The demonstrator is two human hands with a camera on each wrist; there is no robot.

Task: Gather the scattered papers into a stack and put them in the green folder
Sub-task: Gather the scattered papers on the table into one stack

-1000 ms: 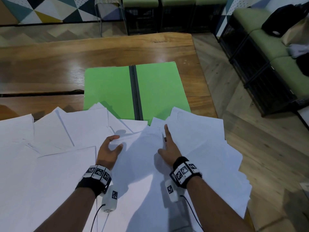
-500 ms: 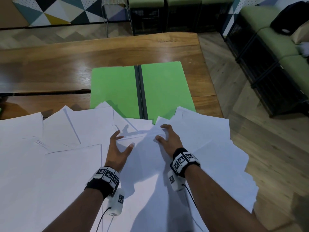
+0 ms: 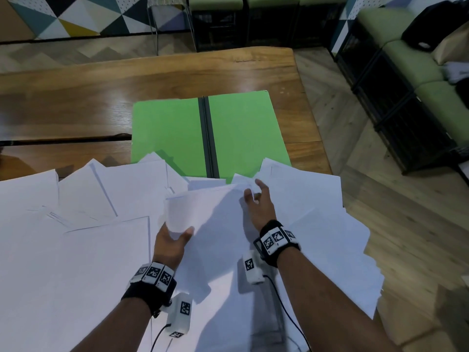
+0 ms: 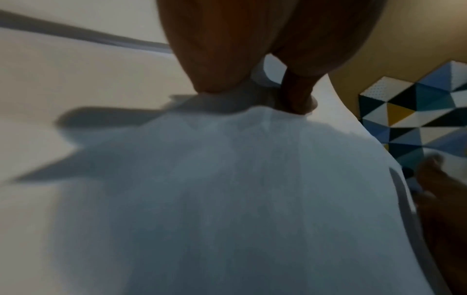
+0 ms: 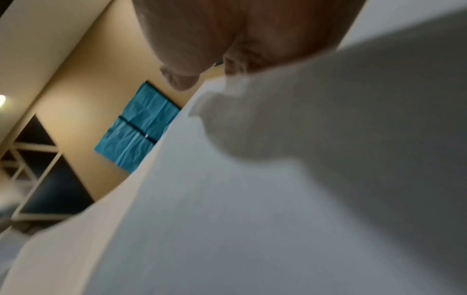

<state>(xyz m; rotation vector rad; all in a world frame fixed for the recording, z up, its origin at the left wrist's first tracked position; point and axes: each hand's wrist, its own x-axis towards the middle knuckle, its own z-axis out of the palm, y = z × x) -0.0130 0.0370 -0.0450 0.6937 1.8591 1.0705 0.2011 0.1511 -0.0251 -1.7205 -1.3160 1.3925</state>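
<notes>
Several white papers lie fanned across the near half of the wooden table. The green folder lies open flat beyond them, its near edge under the sheets. My left hand pinches the left edge of a lifted white sheet; the left wrist view shows thumb and fingers clamped on that sheet. My right hand grips the same sheet's far right corner, which is crumpled in the fingers. In the right wrist view the paper bends up under my fingers.
The wooden table runs back to its far edge, with a dark seam on the left. The table's right edge is close to the papers, with wood floor beyond. Green benches stand at the right.
Both hands went from lying on the papers to gripping one sheet. The left hand drew back toward me with its edge, and the sheet has lifted off the pile.
</notes>
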